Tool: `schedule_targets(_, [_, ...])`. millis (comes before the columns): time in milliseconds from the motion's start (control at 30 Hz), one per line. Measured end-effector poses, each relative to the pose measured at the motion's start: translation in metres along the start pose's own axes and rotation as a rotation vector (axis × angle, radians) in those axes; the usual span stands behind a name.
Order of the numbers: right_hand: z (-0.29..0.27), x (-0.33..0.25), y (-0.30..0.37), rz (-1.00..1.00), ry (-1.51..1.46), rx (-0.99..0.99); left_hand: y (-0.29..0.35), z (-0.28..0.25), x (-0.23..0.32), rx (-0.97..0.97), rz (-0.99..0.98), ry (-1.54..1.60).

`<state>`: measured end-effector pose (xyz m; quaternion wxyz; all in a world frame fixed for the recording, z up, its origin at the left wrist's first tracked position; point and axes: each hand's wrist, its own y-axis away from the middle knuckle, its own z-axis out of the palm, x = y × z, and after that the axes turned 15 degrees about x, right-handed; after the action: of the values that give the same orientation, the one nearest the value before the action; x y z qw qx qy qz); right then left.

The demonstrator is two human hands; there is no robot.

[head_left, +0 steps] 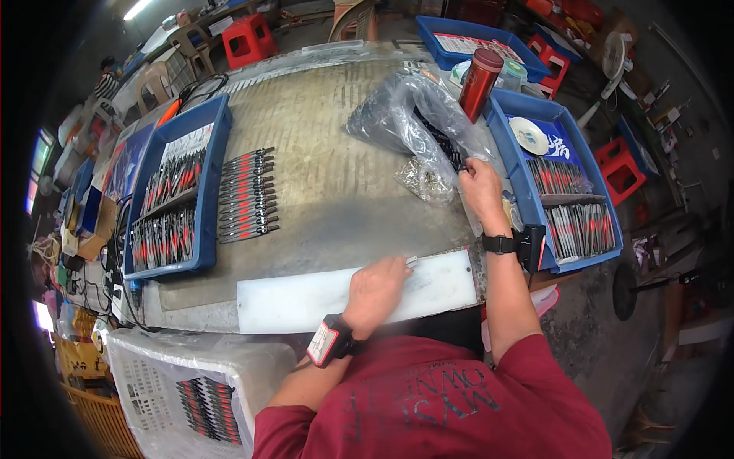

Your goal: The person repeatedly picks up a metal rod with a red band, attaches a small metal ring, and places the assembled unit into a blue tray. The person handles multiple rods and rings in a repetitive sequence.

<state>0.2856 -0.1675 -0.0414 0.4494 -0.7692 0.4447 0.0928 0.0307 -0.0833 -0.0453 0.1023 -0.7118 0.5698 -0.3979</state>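
Note:
My left hand (376,292) is closed above the white board (321,300) at the table's near edge. A small silvery metal piece (412,262) sticks out at its fingertips. My right hand (482,190) reaches to the mouth of a see-through plastic bag (394,115) with dark parts (446,149) inside. Its fingers are pinched together by those parts; what they hold, if anything, is too small to make out. Beside the bag lies a heap of small metal pieces (427,180). A row of black-and-red slim tools (248,191) is laid out on the table to the left.
Blue trays with similar tools stand left (216,168) and right (501,145). A red flask (480,83) is behind the right tray, which holds a small white dish (529,135). Below the table's left front is a white crate (145,344) with more tools. A blue tray (432,40) sits far back.

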Motion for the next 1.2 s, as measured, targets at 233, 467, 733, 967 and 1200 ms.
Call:
schedule_targets(233, [-0.05, -0.031, 0.012, 0.486, -0.797, -0.264, -0.001, -0.002, -0.001, 0.06, -0.035, 0.025])
schedule_targets(467, [-0.089, -0.07, 0.052, 0.595, -0.962, -0.364, -0.012, -0.025, 0.007, 0.145, -0.032, 0.074])
schedule_targets(733, [-0.096, -0.074, 0.082, 0.697, -1.095, -0.352, -0.017, -0.042, 0.017, 0.168, 0.015, 0.091])
schedule_targets(967, [-0.099, -0.069, 0.091, 0.658, -1.126, -0.372, -0.013, -0.043, 0.017, 0.17, 0.032, 0.099])
schedule_targets(1200, [-0.108, -0.066, 0.096, 0.551, -1.01, -0.435, -0.011, -0.045, 0.019, 0.17, 0.014, 0.118])
